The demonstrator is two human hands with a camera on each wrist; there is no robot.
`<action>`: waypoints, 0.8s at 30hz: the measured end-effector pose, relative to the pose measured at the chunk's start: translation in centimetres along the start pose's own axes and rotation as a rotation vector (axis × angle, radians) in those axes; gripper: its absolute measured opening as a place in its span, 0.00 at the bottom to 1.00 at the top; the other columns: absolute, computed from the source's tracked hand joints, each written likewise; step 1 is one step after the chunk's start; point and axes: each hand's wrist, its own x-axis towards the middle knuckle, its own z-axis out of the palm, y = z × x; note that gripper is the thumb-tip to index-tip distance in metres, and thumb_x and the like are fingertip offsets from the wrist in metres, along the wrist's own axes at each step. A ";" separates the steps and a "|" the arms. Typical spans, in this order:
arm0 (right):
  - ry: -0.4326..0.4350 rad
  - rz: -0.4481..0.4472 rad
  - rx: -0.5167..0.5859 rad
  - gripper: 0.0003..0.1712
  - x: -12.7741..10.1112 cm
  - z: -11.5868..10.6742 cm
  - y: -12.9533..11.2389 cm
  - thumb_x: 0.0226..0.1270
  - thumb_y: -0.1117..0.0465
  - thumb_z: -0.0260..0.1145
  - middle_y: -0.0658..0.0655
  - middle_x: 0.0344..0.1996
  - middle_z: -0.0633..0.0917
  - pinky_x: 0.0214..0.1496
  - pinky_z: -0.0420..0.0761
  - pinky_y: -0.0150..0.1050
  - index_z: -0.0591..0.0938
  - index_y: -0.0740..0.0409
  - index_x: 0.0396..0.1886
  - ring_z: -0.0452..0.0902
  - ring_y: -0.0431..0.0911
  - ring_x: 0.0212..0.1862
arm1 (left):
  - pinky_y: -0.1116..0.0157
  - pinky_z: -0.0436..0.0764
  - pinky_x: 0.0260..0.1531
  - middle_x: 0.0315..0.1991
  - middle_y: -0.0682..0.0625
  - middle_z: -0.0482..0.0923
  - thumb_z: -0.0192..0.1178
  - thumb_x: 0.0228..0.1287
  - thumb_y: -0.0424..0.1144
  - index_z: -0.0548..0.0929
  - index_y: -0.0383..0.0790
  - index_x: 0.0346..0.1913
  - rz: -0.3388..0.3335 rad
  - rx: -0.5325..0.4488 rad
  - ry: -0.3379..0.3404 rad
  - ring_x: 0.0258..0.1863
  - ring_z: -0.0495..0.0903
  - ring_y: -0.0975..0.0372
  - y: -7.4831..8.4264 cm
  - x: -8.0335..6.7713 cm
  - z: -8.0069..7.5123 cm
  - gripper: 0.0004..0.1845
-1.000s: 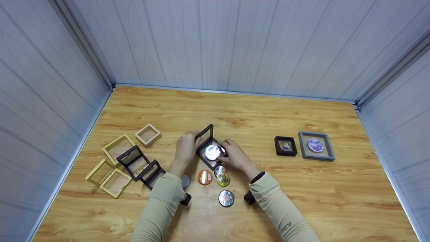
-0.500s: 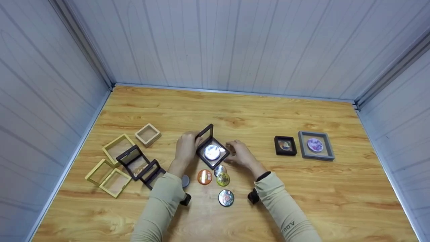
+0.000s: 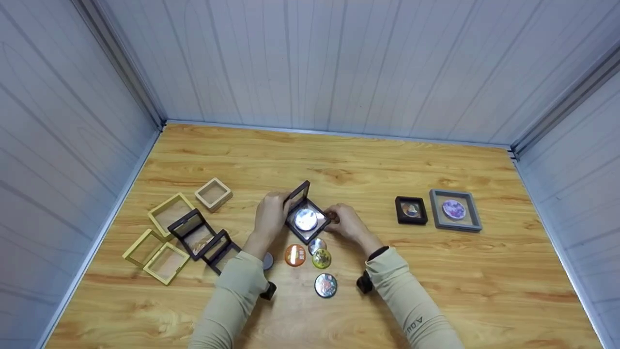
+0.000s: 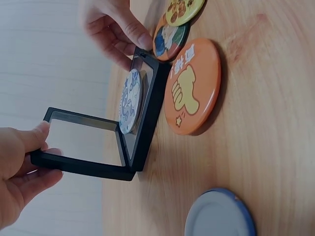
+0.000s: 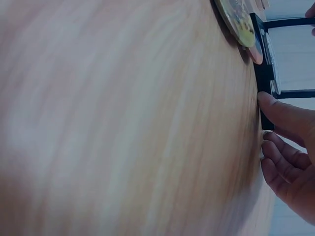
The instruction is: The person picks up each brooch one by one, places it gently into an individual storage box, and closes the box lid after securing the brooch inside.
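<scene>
An opened black display frame (image 3: 296, 233) stands in the middle of the table, its clear-windowed lid raised. A round blue-and-white button badge (image 4: 130, 102) lies inside on the clear film of the base. My left hand (image 3: 270, 218) pinches the outer edge of the lid between thumb and fingers. At the base's right corner, my right hand (image 3: 349, 224) holds the rim, thumb (image 5: 278, 110) on the near side and fingers curled beyond it. Just in front of the frame lie an orange badge (image 4: 189, 93) with a yellow hand print, a partly covered badge (image 3: 317, 245) and a yellow badge (image 3: 321, 259).
Left are opened black frames (image 3: 192, 236), yellow frames (image 3: 167, 264) and small cream frames (image 3: 213, 194). A badge lying back-up (image 4: 219, 216) is beside my left forearm; a dark-rimmed badge (image 3: 326, 285) lies nearer. Right, a black frame (image 3: 411, 210) and grey frame (image 3: 456, 210) contain badges.
My right hand has drawn back from the badge inside the frame and now holds the base's right corner. The lid has shifted slightly right with my left hand.
</scene>
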 end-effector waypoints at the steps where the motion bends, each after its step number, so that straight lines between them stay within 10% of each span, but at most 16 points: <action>1: -0.002 0.002 0.002 0.16 0.0 0.0 0.0 0.43 0.70 0.70 0.60 0.28 0.79 0.37 0.73 0.40 0.80 0.68 0.36 0.73 0.49 0.33 | 0.56 0.75 0.28 0.24 0.44 0.78 0.60 0.54 0.32 0.83 0.34 0.31 0.006 0.003 0.002 0.28 0.78 0.52 0.1 -0.1 0.0 0.05; 24: -0.010 0.004 0.067 0.15 0.1 0.2 0.5 0.44 0.69 0.70 0.57 0.24 0.81 0.30 0.76 0.34 0.79 0.68 0.35 0.75 0.43 0.27 | 0.59 0.77 0.27 0.26 0.44 0.77 0.64 0.46 0.30 0.84 0.33 0.33 0.087 0.005 -0.090 0.28 0.76 0.55 2.0 -2.5 1.3 0.08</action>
